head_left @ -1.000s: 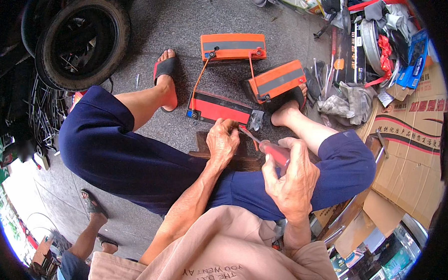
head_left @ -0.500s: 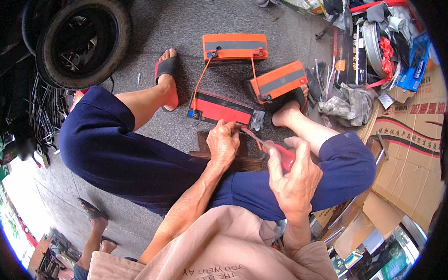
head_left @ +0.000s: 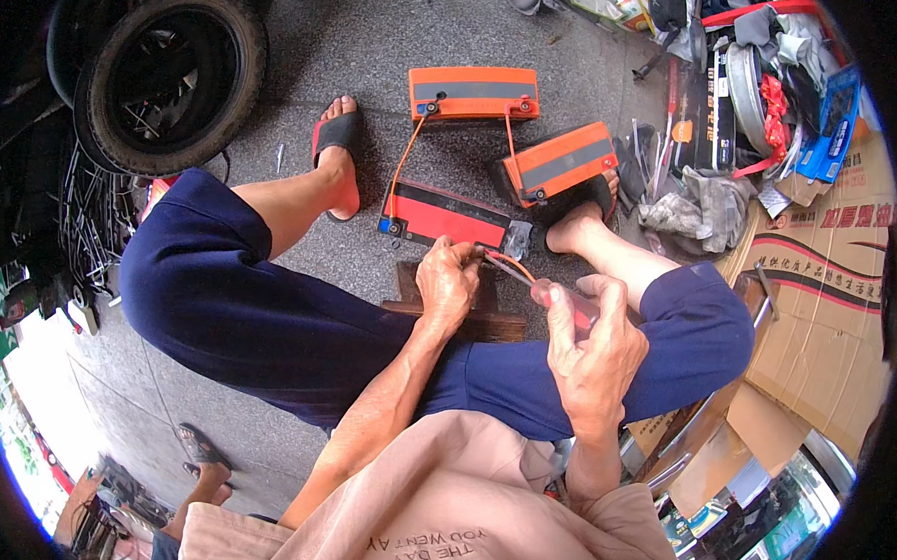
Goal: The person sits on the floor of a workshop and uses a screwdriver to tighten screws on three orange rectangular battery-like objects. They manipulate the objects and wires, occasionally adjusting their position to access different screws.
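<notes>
Three block-shaped batteries lie on the floor between my feet: an orange one (head_left: pixel 474 89) at the far side, another orange one (head_left: pixel 562 165) to the right, and a red one (head_left: pixel 446 216) nearest me. Orange wires (head_left: pixel 401 168) link their terminals. My left hand (head_left: pixel 448 285) is closed at the near edge of the red battery, fingertips pinched by the screwdriver's tip; what they pinch is hidden. In my right hand (head_left: pixel 597 362) is a screwdriver (head_left: pixel 579 308) with a translucent red handle, its shaft slanting to my left fingertips. A loose orange wire (head_left: pixel 512 264) runs beside the shaft.
A wooden stool or block (head_left: pixel 491 327) sits beneath my hands. On the left stands a tyre (head_left: pixel 100 115) beside tangled metal parts. Cardboard (head_left: pixel 819 266), grey rags (head_left: pixel 697 211) and packaging crowd the right. Another person's sandalled foot (head_left: pixel 204 448) is at lower left.
The screwdriver handle has turned in my right hand, and the loose orange wire now shows above the shaft. My left hand stays nearly still. The other person's foot has shifted right and nearer.
</notes>
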Motion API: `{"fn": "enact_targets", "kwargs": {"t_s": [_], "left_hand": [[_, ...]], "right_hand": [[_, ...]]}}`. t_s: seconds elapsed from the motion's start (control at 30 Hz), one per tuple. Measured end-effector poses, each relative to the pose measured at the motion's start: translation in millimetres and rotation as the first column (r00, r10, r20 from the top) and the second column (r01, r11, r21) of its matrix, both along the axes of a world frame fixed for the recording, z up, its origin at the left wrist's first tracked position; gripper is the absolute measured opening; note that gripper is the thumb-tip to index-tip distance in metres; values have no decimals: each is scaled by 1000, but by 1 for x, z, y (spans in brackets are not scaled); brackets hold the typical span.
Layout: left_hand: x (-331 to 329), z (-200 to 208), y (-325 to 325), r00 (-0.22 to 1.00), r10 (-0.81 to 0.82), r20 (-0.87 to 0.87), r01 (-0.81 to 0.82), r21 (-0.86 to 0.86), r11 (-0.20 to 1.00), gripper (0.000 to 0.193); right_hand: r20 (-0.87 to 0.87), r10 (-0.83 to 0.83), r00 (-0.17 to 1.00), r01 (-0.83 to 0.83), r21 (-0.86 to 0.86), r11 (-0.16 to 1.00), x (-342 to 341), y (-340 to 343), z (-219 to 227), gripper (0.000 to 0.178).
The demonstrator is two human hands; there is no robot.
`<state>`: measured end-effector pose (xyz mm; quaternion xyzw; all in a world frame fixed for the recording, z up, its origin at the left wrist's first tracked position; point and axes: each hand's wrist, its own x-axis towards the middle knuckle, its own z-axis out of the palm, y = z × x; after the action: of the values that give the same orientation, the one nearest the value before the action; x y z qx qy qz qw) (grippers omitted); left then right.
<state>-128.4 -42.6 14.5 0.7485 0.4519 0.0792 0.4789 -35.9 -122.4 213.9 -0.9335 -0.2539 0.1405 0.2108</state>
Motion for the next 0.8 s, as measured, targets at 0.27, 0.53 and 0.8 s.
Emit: {"fn": "enact_targets", "kwargs": {"t_s": [0.27,0.53,0.8], "left_hand": [[0,1,0,1000,23,11,-22,-42,999,13],[1,-2,-1,1000,10,-16,-10,-13,1000,11],[2,-1,0,1000,8,-21,-8,-12,1000,11]], "right_hand": [[153,158,976,-172,87,981,5,-5,-4,30],[126,89,988,-87,-17,996,3,-13,-10,30],[190,91,978,-100,37,994,-2,-5,-8,25]]}}
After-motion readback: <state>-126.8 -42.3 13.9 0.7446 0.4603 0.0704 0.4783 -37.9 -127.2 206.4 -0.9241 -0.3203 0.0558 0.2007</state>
